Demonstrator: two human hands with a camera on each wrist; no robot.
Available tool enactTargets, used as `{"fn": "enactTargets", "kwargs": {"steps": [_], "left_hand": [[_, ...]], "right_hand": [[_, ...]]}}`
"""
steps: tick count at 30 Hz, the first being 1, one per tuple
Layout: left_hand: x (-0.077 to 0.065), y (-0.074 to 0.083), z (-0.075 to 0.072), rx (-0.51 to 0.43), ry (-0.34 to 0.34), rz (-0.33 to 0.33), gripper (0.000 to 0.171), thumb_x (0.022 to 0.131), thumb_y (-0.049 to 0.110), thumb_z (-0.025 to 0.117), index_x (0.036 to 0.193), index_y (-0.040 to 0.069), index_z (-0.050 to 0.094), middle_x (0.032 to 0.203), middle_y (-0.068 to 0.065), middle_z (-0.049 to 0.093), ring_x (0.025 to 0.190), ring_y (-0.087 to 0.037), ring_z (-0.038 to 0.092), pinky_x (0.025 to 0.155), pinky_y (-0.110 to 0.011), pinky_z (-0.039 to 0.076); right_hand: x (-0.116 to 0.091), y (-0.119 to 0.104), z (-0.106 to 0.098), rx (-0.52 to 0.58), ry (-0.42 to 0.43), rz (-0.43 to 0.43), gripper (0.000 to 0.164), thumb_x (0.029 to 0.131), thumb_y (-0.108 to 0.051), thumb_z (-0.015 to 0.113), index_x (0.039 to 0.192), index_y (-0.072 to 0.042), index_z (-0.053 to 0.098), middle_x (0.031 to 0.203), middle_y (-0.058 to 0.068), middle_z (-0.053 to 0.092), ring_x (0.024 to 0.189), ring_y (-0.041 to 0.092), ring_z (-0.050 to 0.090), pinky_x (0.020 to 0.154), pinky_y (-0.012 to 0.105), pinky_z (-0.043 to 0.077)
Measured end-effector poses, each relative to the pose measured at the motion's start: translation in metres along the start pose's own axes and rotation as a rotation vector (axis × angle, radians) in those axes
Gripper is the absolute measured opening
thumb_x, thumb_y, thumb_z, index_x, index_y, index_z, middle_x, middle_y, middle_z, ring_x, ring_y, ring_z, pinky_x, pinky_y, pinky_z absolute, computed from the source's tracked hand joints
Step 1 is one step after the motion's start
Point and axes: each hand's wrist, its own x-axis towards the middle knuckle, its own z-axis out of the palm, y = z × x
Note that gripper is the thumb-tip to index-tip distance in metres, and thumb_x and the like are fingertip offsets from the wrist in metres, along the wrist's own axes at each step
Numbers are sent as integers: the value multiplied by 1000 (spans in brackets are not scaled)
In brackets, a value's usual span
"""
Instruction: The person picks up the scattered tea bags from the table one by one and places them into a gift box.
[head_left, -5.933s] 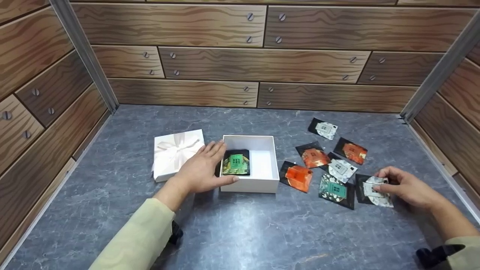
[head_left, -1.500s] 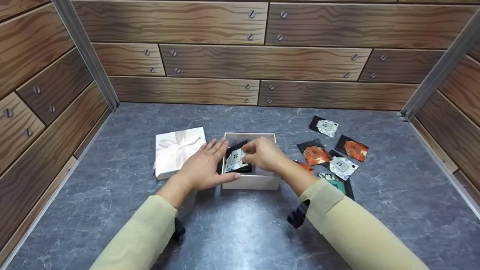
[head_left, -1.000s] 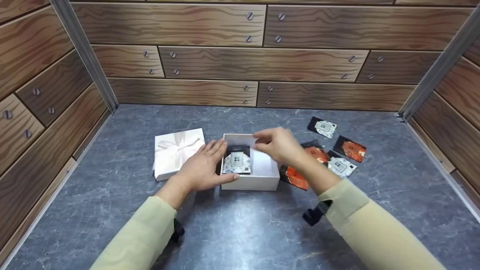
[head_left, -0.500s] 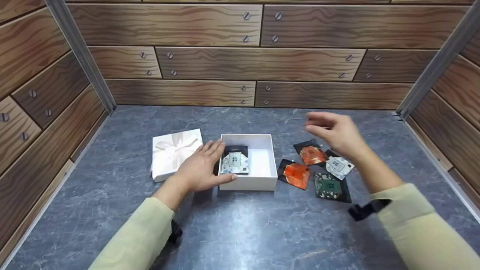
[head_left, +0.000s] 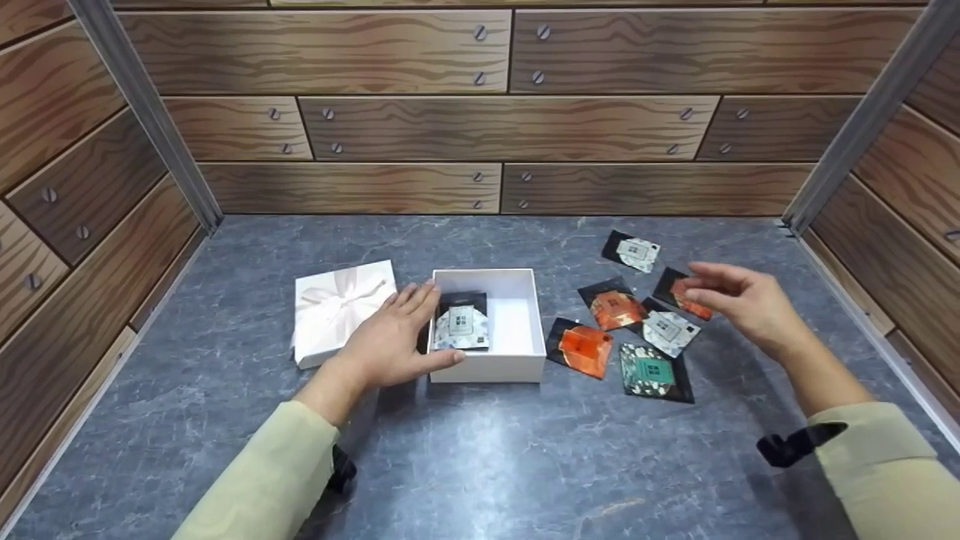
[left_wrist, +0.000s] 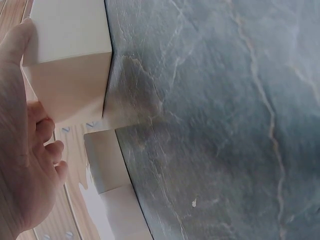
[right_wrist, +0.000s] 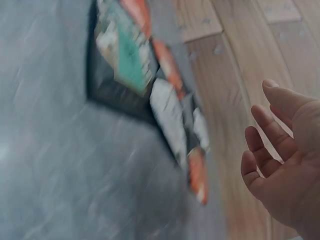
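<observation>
My left hand (head_left: 394,337) rests with spread fingers at the left wall of an open white box (head_left: 487,369), its thumb along the front rim. In the left wrist view the thumb (left_wrist: 17,40) and fingertips touch the box's corner (left_wrist: 70,80). Inside the box, on the left, lies a black sachet with a white label (head_left: 461,324). My right hand (head_left: 754,307), holding nothing, hovers at the right of the loose sachets, fingertips over an orange-and-black sachet (head_left: 681,292). The right wrist view has its fingers (right_wrist: 270,135) loosely bent and apart from the sachets.
Left of the box sits its white lid (head_left: 341,307) with a ribbon bow. Near the right hand lie two more orange sachets (head_left: 613,306) (head_left: 581,349), two white-labelled ones (head_left: 636,251) (head_left: 669,330) and a green one (head_left: 651,371). Wood-patterned walls (head_left: 397,127) enclose the grey tabletop.
The right hand placed a white-labelled sachet in the box over the green one, let go, and moved right to the loose sachets. The left hand stayed at the box.
</observation>
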Motion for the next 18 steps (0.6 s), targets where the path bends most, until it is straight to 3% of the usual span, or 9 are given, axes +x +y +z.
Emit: {"fn": "enactTargets", "kwargs": {"steps": [5,9,15,18], "left_hand": [[-2,-1,0,-5,-8,-8,114,93,82,52,169,3,22,175,-14,17,160,-40,16,130,-52,14],[-3,-2,1,-9,-4,-11,113,93,81,53,168,3,22,175,-14,19,161,-40,15,130,-52,14],[-1,1,-1,-10,7,1,112,93,79,56,168,1,25,174,-17,22,160,-41,18,130,-54,16],[-1,1,-2,-5,13,8,112,94,79,56,167,1,25,173,-18,23,159,-43,19,129,-55,17]], "right_hand": [[0,25,-1,10,-29,38,58,98,-13,79,146,9,56,125,0,76,101,-2,69,86,15,56],[3,36,5,5,-66,22,55,98,-10,78,145,9,57,139,15,68,107,-2,67,90,13,53],[5,39,12,-64,-90,-19,53,95,-9,80,142,8,62,152,27,54,111,-4,64,91,9,49],[7,38,16,-105,-119,-16,55,95,-12,81,142,8,62,148,28,58,113,6,66,91,9,49]]}}
